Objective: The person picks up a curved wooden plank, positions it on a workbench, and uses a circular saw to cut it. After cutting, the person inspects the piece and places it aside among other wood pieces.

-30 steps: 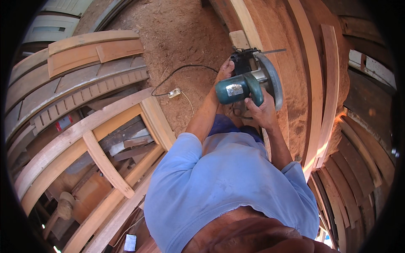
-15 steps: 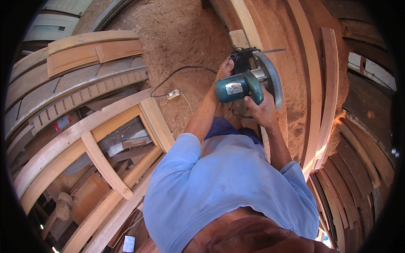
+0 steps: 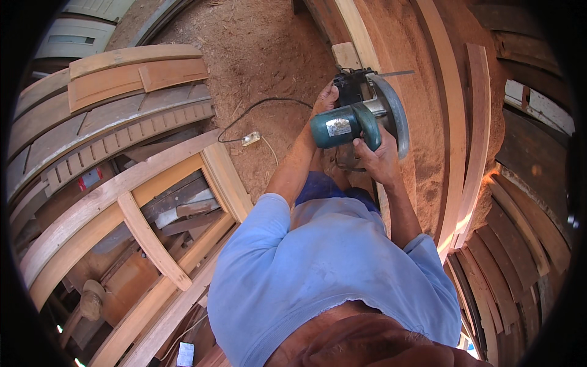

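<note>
Power saw in dark green plastic with black and grey metal parts (image 3: 367,125) sits, in the head view, between the person's two hands, right of centre, beyond the blue shirt (image 3: 342,238). The right hand (image 3: 381,160) is on the near side, curled round the loop-shaped green rear handle; the left hand (image 3: 326,99) reaches farther out and clasps the saw's far left corner, thumb on the flat black base plate (image 3: 350,90), its other fingers mostly hidden. From the right hand, the saw's body lies far and left; from the left hand, it lies right and near. The motor housing points left, while the curved grey metal blade guard (image 3: 398,119) runs near to far on the right, with roughly the slant of the long pale wooden beam (image 3: 359,30) that emerges beyond the saw. Whether the base touches that beam cannot be told. A short pale wooden block (image 3: 346,55) lies just past the base plate, against the beam's left side; a long brown plank (image 3: 451,104) runs well to the right, apart from both hands.
</note>
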A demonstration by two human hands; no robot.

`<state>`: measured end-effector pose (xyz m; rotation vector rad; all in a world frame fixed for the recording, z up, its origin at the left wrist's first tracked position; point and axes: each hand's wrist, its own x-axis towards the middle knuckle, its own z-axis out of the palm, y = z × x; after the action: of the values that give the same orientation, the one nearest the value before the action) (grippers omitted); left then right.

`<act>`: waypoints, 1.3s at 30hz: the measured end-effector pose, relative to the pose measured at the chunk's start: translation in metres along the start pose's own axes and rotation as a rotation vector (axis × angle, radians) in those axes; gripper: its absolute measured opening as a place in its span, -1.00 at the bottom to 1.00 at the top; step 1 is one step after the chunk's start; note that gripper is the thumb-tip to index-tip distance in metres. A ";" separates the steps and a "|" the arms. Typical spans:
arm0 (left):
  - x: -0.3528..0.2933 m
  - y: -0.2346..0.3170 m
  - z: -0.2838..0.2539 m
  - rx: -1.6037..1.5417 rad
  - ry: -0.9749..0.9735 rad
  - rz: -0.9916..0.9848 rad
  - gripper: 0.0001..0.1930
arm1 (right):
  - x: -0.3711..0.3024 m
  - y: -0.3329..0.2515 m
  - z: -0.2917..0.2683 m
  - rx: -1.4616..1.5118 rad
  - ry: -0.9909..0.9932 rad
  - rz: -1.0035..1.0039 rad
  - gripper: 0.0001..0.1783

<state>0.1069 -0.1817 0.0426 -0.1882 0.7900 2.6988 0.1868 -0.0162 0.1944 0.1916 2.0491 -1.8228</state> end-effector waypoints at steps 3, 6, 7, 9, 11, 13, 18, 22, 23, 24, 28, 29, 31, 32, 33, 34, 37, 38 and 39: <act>0.001 0.003 0.003 -0.008 0.004 -0.007 -0.43 | 0.003 -0.001 -0.001 -0.011 -0.015 0.005 -0.66; 0.003 0.007 0.005 -0.005 0.010 -0.010 -0.44 | 0.005 -0.005 0.000 0.028 -0.009 -0.029 -0.66; 0.003 0.008 0.005 -0.002 0.012 -0.010 -0.44 | 0.006 -0.007 0.000 0.023 -0.012 -0.037 -0.65; 0.005 0.009 0.003 -0.011 0.015 -0.003 -0.45 | 0.008 -0.009 0.001 0.014 -0.017 -0.055 -0.65; 0.007 0.010 0.005 -0.022 0.015 -0.001 -0.46 | 0.010 -0.010 0.001 0.007 -0.018 -0.028 -0.65; 0.008 0.012 0.008 -0.033 0.018 0.003 -0.47 | 0.013 -0.012 0.001 0.005 -0.015 -0.025 -0.64; 0.013 0.017 0.008 -0.034 0.012 -0.001 -0.49 | 0.018 -0.009 0.003 0.039 -0.016 -0.024 -0.63; 0.017 0.017 0.002 -0.039 0.013 0.004 -0.49 | 0.023 -0.010 0.004 0.054 -0.024 -0.008 -0.62; 0.018 0.018 0.002 -0.037 0.012 0.002 -0.48 | 0.023 -0.011 0.004 0.059 -0.020 -0.010 -0.62; 0.019 0.019 0.002 -0.035 0.010 0.001 -0.48 | 0.024 -0.012 0.005 0.064 -0.017 -0.013 -0.61; 0.023 0.024 0.001 0.012 -0.016 0.003 -0.46 | 0.029 -0.016 0.006 0.049 -0.016 -0.006 -0.61; 0.024 0.024 0.000 0.017 -0.007 0.002 -0.46 | 0.030 -0.014 0.005 0.045 -0.016 -0.006 -0.61; 0.027 0.024 -0.001 0.025 0.012 0.000 -0.45 | 0.033 -0.014 0.005 0.043 -0.018 -0.005 -0.61; 0.028 0.024 -0.003 0.024 0.015 0.001 -0.45 | 0.034 -0.015 0.006 0.045 -0.020 -0.003 -0.60; 0.029 0.024 -0.005 0.022 0.018 0.001 -0.46 | 0.035 -0.016 0.006 0.047 -0.023 -0.001 -0.60; 0.031 0.024 -0.006 0.020 0.020 0.002 -0.46 | 0.036 -0.016 0.006 0.046 -0.022 -0.002 -0.60; 0.035 0.023 -0.011 0.009 0.017 0.001 -0.46 | 0.040 -0.015 0.007 0.042 -0.020 -0.010 -0.60; 0.037 0.023 -0.014 0.013 0.012 0.005 -0.46 | 0.040 -0.016 0.007 0.039 -0.018 -0.016 -0.60; 0.038 0.023 -0.016 0.017 0.008 0.009 -0.45 | 0.041 -0.017 0.008 0.037 -0.017 -0.023 -0.60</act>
<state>0.0637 -0.1988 0.0327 -0.1916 0.8171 2.7004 0.1446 -0.0326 0.1943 0.1632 2.0156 -1.8701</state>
